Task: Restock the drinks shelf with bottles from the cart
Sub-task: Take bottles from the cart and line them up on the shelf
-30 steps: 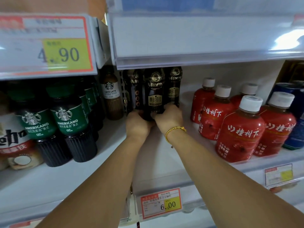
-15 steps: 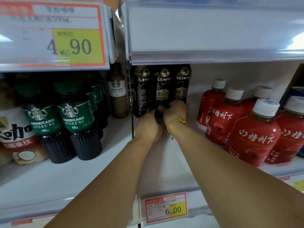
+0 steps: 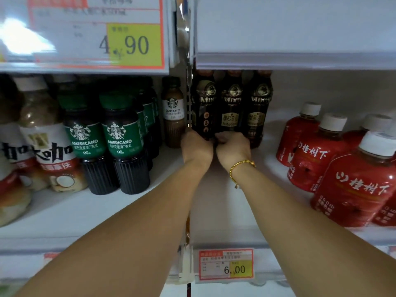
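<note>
Three dark coffee bottles stand in a row at the back of the white shelf: a left one, a middle one and a right one. Both my arms reach deep into the shelf bay. My left hand is curled at the base of the left bottle. My right hand, with a gold bead bracelet on its wrist, is curled at the base of the middle bottle. The hands touch each other, and their fingers are hidden behind their backs. No cart is in view.
Red bottles with white caps crowd the shelf's right side. Green-labelled Americano bottles and a caffe latte bottle fill the left bay. The upper shelf's edge hangs low above. A 6.00 price tag sits on the front rail.
Both hands have pushed farther into the shelf. The middle dark bottle has slid back into line with its two neighbours, and my left hand has shifted towards the left bottle's base.
</note>
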